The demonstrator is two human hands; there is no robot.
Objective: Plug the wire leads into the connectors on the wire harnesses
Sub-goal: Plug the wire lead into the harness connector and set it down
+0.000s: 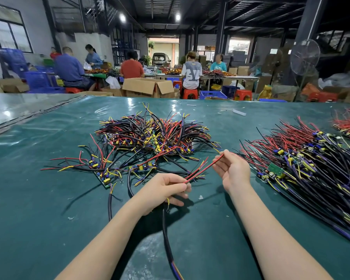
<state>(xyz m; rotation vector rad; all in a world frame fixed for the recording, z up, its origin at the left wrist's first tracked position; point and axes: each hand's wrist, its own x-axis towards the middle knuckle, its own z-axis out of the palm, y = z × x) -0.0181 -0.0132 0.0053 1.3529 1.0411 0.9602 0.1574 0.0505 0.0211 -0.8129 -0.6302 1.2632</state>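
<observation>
green mat [49, 219] covers the table under both hands. beyond them lies a tangled heap of harnesses [150, 136]; just right of the right hand a combed pile of harnesses [311, 168] fans out. a black cable [165, 229] runs from under the left hand [164, 188] back toward the body. that hand's curled fingers pinch the low end of a red wire lead [204, 168]; the right hand [230, 170] pinches its upper end, so the lead spans slantwise between both grips.

dark green table cover [49, 209], red wire lead [204, 168], blue crates [38, 79]
</observation>
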